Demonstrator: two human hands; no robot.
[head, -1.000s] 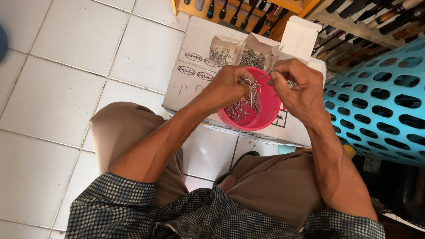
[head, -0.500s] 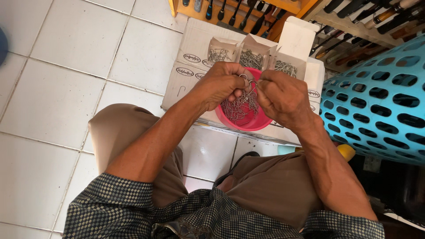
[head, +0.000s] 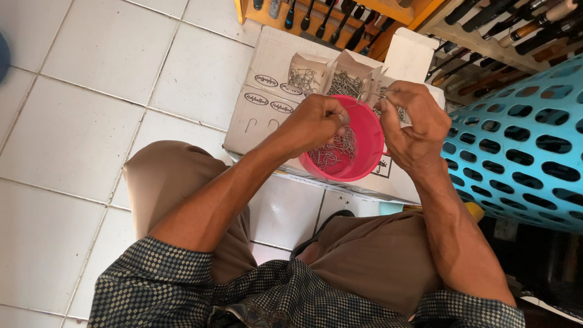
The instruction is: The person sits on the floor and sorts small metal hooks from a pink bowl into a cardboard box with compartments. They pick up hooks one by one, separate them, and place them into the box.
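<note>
Bowl: one round pink plastic bowl [head: 358,155], standing on a flattened white cardboard box [head: 267,100] that lies on the white tiled floor [head: 85,121]; taken here as the landmark.
Hooks: a heap of small bent metal wire hooks [head: 335,152] inside the bowl, too many and too tangled to count.
Packets: three open paper packets [head: 303,76] of like wire pieces, standing in a row just behind the bowl.
Left hand: left hand [head: 313,124] over the bowl's left rim, fingers pinched narrow on one end of a thin wire piece [head: 369,95].
Right hand: right hand [head: 413,124] over the bowl's right rim, thumb and forefinger closed on the wire's other end; the wire spans the gap above the bowl's far rim.
Edges: a turquoise perforated plastic basket [head: 522,146] stands close right of the bowl, just beside the right forearm; a wooden rack of tools [head: 328,15] lies behind the packets.
Open room: bare tiles spread left of the bowl, beyond the box edge; the person's two knees close in the near side.
</note>
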